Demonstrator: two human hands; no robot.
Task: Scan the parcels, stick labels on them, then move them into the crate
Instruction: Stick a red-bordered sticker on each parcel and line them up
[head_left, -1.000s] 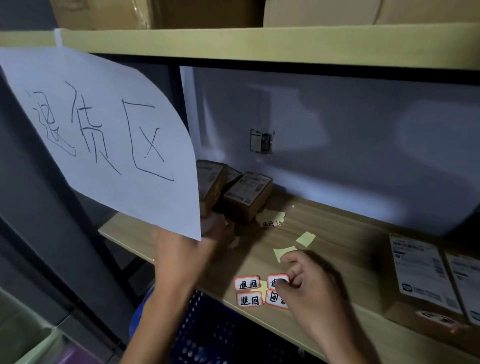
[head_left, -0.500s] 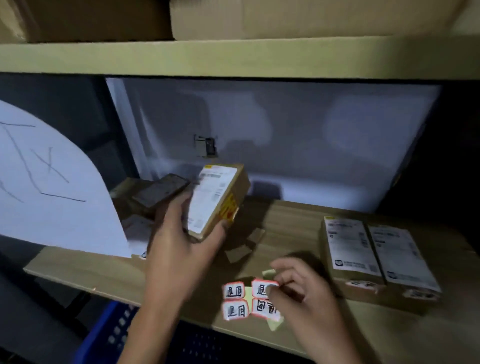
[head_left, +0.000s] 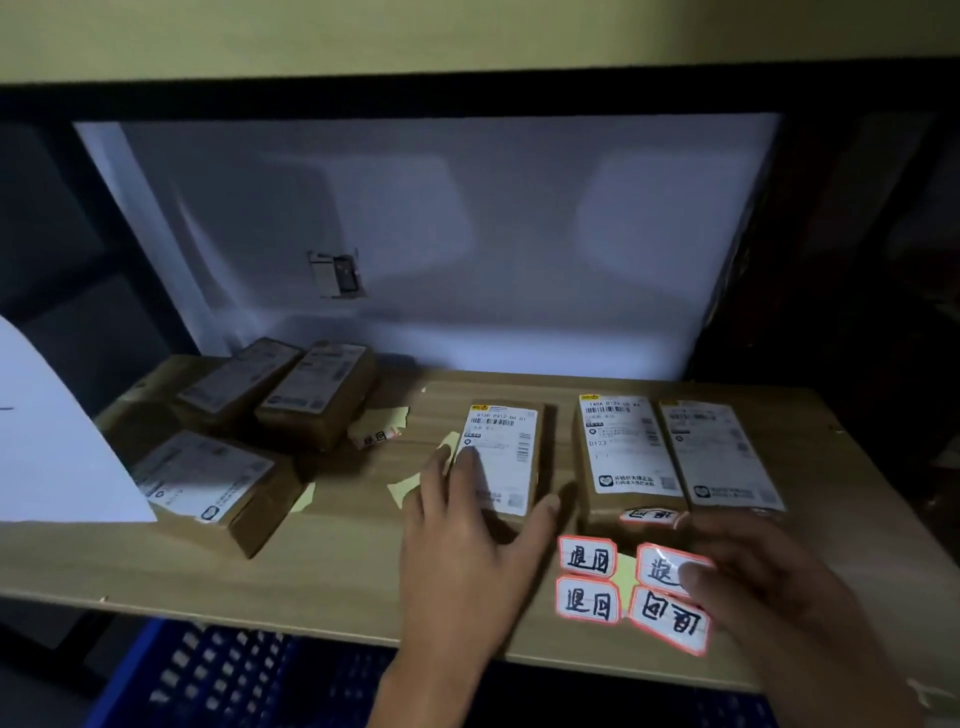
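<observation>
Far left: white paper sheet hangs over the shelf edge, partly hiding the wooden shelf. Below the shelf front, blue perforated crate, partly in view.

Left group: 3 brown parcels with shipping labels. Front parcel lies nearest the shelf edge; 2 rear parcels lie side by side behind it, touching. Just right of them, a red-edged label on yellow backing. Yellow backing scraps lie loose on the wood.

Centre: middle parcel lies flat, white label up. Left hand rests on its near end, fingers spread apart and fairly straight, thumb against the parcel's right edge, fingertips on the white label.

Right: 2 parcels lie side by side, touching; a red-edged label is stuck on the near face of the left one. In front of them, a sheet of 4 red-edged labels lies at the shelf edge. Right hand is over the sheet's upper right label, fingers together and bent, a fingertip on that label; cannot tell whether it is pinched.
</observation>
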